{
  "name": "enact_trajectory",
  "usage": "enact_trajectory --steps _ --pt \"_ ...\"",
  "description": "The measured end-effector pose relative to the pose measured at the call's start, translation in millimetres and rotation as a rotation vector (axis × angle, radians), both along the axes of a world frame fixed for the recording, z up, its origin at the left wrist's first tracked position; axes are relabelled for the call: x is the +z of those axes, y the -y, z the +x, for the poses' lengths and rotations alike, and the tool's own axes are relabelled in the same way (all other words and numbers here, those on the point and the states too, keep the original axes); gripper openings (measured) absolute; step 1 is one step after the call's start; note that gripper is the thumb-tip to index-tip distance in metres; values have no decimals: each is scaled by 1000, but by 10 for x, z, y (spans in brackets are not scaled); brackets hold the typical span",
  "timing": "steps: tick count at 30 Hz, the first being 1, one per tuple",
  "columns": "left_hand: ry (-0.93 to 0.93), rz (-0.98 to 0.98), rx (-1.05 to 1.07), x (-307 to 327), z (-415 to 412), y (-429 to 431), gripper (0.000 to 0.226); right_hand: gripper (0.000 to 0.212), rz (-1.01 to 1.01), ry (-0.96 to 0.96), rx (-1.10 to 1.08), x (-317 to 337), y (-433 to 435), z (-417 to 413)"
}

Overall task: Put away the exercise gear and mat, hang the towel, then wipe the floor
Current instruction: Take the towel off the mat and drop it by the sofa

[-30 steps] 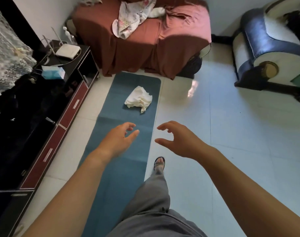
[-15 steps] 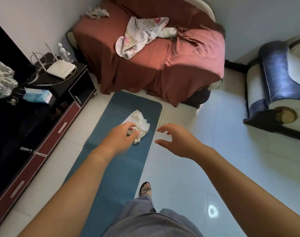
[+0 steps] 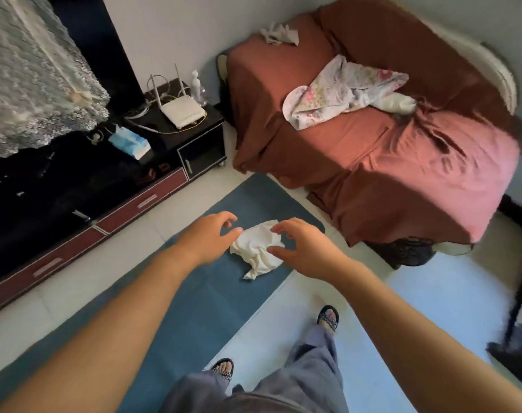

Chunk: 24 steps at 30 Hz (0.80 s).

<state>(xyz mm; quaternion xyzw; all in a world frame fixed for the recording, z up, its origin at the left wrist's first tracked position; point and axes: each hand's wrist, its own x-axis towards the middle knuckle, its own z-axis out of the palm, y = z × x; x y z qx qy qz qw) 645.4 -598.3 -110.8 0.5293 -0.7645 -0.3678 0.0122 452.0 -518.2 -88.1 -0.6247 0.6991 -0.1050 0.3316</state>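
Note:
A crumpled white towel (image 3: 258, 248) lies near the far end of a blue exercise mat (image 3: 200, 299) spread on the tiled floor. My left hand (image 3: 207, 238) hovers at the towel's left edge, fingers loosely curled and holding nothing. My right hand (image 3: 301, 248) reaches over the towel's right side, its fingers and thumb spread in a claw and apart from each other; I cannot tell whether they touch the cloth. Both of my feet in sandals stand below, one on the mat's edge.
A sofa under a red-brown cover (image 3: 373, 138) with a floral cloth (image 3: 337, 93) stands just beyond the mat. A dark low cabinet (image 3: 110, 204) with a router (image 3: 180, 110) and a tissue pack (image 3: 130, 143) runs along the left. A dark stand leg (image 3: 519, 299) is at right.
I have stepped forward along the mat and the view has swung left. Both hands moved from well short of the towel to either side of it.

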Motion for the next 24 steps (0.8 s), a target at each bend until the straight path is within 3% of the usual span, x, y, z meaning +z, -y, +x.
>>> enact_trajectory --steps 8,13,19,24 --pt "102 -12 249 -480 -772 334 37 40 62 0 352 -466 1028 -914" --pt "159 42 332 -998 -986 562 37 42 102 8 426 -1138 1427 -1133" --pt "181 72 366 -2216 -1041 743 35 46 150 -10 514 -2486 1691 -1131" --pt "225 86 427 -3745 -990 761 35 51 140 -32 573 -4017 1957 -1104"
